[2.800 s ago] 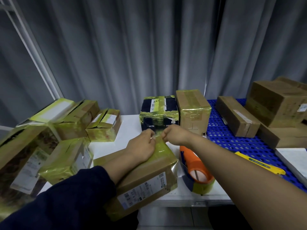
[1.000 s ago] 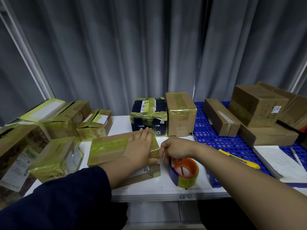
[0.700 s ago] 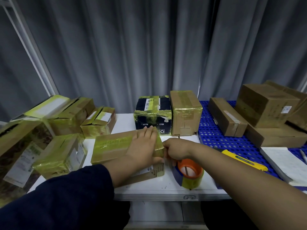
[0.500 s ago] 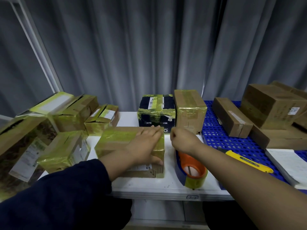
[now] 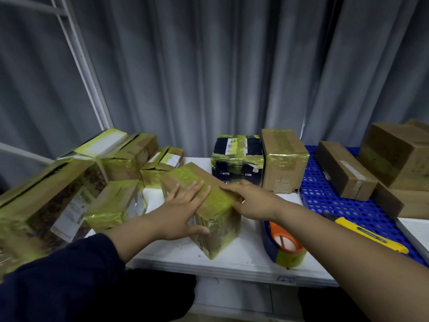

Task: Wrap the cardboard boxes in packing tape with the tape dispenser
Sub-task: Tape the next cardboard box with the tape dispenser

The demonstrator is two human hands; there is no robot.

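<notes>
Hands lie flat, fingers straight: left hand (image 5: 183, 210) atop taped cardboard box (image 5: 219, 206), right hand (image 5: 253, 201) touching its far corner, tape dispenser (image 5: 284, 248) under the right forearm.

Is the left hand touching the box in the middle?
Touching. The head view shows the left hand lying flat on top of the taped box, with its thumb against the box's near side.

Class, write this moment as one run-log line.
left hand: flat on taped box | right hand: touching its right top edge | tape dispenser: unheld on table, right of box
</notes>
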